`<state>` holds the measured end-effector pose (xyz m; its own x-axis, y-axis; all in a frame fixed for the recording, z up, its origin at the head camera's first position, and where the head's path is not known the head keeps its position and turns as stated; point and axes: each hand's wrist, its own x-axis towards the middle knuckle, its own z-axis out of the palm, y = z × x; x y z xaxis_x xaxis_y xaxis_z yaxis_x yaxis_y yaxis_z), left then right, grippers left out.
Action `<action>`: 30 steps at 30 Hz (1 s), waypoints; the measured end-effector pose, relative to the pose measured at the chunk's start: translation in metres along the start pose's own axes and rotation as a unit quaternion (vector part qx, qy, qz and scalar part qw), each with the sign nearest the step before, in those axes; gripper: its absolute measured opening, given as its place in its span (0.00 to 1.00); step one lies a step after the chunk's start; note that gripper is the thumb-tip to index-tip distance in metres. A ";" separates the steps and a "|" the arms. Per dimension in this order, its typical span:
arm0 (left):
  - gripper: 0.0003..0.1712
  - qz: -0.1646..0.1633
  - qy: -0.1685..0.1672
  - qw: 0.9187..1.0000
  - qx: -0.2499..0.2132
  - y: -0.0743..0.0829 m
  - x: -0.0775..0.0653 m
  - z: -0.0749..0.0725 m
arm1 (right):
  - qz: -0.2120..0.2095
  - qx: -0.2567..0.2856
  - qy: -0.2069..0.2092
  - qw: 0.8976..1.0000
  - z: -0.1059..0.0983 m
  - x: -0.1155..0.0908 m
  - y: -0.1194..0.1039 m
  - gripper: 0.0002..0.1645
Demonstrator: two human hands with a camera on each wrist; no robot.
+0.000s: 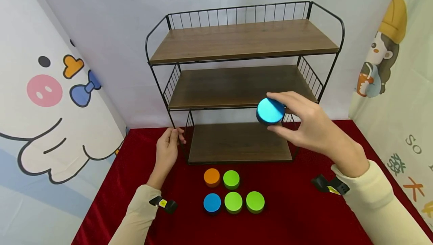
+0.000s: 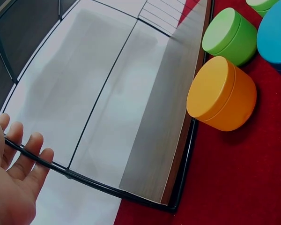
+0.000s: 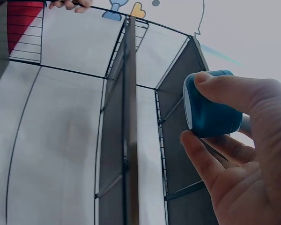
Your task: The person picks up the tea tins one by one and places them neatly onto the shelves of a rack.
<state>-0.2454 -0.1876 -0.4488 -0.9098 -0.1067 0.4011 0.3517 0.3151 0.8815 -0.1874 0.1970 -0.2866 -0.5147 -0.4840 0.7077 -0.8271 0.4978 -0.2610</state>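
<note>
A blue round lidded jar (image 1: pixel 270 111) is pinched between the thumb and fingers of my right hand (image 1: pixel 306 123). It overlaps the front edge of the middle shelf (image 1: pixel 233 87) in the head view, and in the right wrist view the jar (image 3: pixel 210 103) lies tilted on its side. My left hand (image 1: pixel 167 149) holds the left front post of a three-tier rack, its fingers curled round the thin black rod (image 2: pixel 56 166) in the left wrist view. The rack's top shelf (image 1: pixel 243 40) and bottom shelf (image 1: pixel 240 141) are dark wood boards in a black wire frame.
On the red cloth (image 1: pixel 287 218) before the rack stand an orange jar (image 1: pixel 211 177), a blue jar (image 1: pixel 212 203) and three green jars (image 1: pixel 231 179). A white curtain (image 1: pixel 135 12) hangs behind, with cartoon-printed cloth (image 1: pixel 50 124) on the left and more at the right.
</note>
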 end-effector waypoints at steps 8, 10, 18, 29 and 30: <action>0.20 0.001 0.002 1.000 0.007 -0.002 -0.002 0.000 | -0.022 -0.019 0.015 0.999 -0.012 0.013 0.000 0.49; 0.20 -0.001 0.003 1.000 0.005 -0.001 -0.002 0.001 | -0.032 -0.024 0.019 0.999 -0.016 0.017 0.000 0.50; 0.19 -0.012 -0.013 1.000 -0.008 0.024 -0.007 -0.001 | -0.057 -0.055 0.034 0.996 -0.037 0.031 0.001 0.41; 0.18 -0.009 -0.020 1.000 -0.006 0.035 -0.010 -0.004 | -0.036 -0.100 0.024 0.994 -0.057 0.048 -0.006 0.48; 0.18 -0.010 -0.021 1.000 -0.006 0.035 -0.010 -0.004 | -0.038 -0.102 0.026 0.994 -0.058 0.049 -0.006 0.48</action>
<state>-0.2234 -0.1790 -0.4210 -0.9249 -0.0732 0.3731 0.3359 0.3025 0.8920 -0.1950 0.2121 -0.2122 -0.4357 -0.4900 0.7550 -0.7968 0.6002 -0.0703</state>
